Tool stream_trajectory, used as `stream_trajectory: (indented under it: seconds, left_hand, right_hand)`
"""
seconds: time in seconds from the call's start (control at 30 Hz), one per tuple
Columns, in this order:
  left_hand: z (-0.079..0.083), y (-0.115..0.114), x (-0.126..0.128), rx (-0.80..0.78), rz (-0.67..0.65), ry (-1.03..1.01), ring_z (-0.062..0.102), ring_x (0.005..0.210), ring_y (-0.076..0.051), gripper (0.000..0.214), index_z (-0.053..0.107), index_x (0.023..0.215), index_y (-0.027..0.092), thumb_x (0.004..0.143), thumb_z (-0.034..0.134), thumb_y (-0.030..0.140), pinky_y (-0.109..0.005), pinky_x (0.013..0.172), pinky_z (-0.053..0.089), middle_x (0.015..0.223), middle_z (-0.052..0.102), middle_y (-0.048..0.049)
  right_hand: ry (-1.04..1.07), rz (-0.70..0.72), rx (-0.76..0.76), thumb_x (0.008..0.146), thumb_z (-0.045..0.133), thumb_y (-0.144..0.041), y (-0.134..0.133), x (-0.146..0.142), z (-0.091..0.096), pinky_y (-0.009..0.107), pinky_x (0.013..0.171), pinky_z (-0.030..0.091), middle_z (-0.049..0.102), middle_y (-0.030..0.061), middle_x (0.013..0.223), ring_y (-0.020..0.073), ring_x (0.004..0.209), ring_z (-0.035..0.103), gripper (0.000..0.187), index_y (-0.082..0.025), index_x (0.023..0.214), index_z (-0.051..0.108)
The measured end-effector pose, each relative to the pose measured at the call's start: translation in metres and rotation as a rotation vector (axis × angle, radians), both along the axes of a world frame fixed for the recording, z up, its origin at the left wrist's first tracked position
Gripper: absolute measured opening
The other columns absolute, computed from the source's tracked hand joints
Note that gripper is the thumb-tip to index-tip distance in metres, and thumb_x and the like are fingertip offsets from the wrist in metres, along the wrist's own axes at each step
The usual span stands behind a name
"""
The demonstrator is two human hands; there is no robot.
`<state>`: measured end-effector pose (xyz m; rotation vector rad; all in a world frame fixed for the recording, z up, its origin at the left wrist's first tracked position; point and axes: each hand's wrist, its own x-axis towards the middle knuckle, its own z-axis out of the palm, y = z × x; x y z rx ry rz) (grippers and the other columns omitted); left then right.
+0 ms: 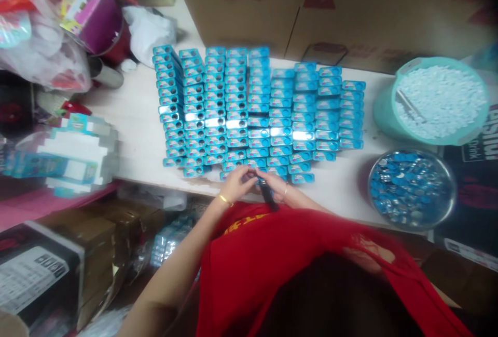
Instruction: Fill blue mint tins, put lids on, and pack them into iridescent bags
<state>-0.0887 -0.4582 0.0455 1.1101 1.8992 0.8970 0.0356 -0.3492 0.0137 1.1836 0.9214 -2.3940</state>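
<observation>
Left hand (236, 182) and right hand (279, 187) pinched a small blue metal tin (254, 174) at the desk's (132, 134) near edge; judged light, stiff, slippery; hold its sides.

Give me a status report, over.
Left hand and right hand together at edge of white table, grip unclear. Small dark object under right hand. Rows of small blue rectangular tins directly ahead.
</observation>
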Motion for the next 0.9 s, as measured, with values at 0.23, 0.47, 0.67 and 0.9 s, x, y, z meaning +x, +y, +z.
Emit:
stream_trajectory:
  seconds: [0.23,0.47,0.67,0.9]
  left_hand:
    - [-0.006,0.003,0.000,-0.112,-0.016,0.044,0.058,0.070,-0.014,0.017,0.066,0.092,0.018,0.080,0.054,0.018,-0.024,0.070,0.042,0.080,0.066,-0.0034]
    - [-0.023,0.001,-0.017,-0.250,0.290,0.253,0.058,0.073,-0.016,0.013,0.061,0.088,0.018,0.083,0.049,0.019,-0.025,0.070,0.043,0.082,0.066,-0.0052]
    - [-0.034,0.023,-0.045,-0.644,0.132,0.362,0.064,0.081,-0.023,0.011,0.062,0.082,0.020,0.081,0.059,0.030,-0.028,0.068,0.043,0.082,0.069,-0.0094]
    - [-0.035,0.033,-0.046,-0.799,-0.037,0.495,0.065,0.093,-0.033,0.034,0.069,0.090,0.017,0.086,0.053,0.046,-0.037,0.073,0.047,0.093,0.069,-0.0192]
  right_hand:
    - [-0.058,-0.109,-0.134,0.084,0.061,-0.051,-0.005,-0.003,-0.004,0.017,0.041,0.040,0.057,-0.0012,0.056,0.0077,0.043,0.050,0.036,-0.016,0.079,0.059]
    - [0.117,-0.079,-0.177,0.085,0.059,-0.046,0.004,-0.008,-0.004,0.018,0.038,0.033,0.065,0.0016,0.068,0.0067,0.043,0.047,0.033,-0.015,0.093,0.065]
    - [0.148,0.051,-0.045,0.082,0.058,-0.054,0.007,-0.008,0.002,0.018,0.041,0.031,0.064,0.0011,0.066,0.0062,0.043,0.045,0.040,-0.015,0.084,0.066]
    - [0.136,0.243,0.011,0.073,0.069,-0.053,0.005,-0.011,0.009,0.015,0.044,0.035,0.062,0.0008,0.066,0.0075,0.055,0.048,0.038,-0.015,0.078,0.066]
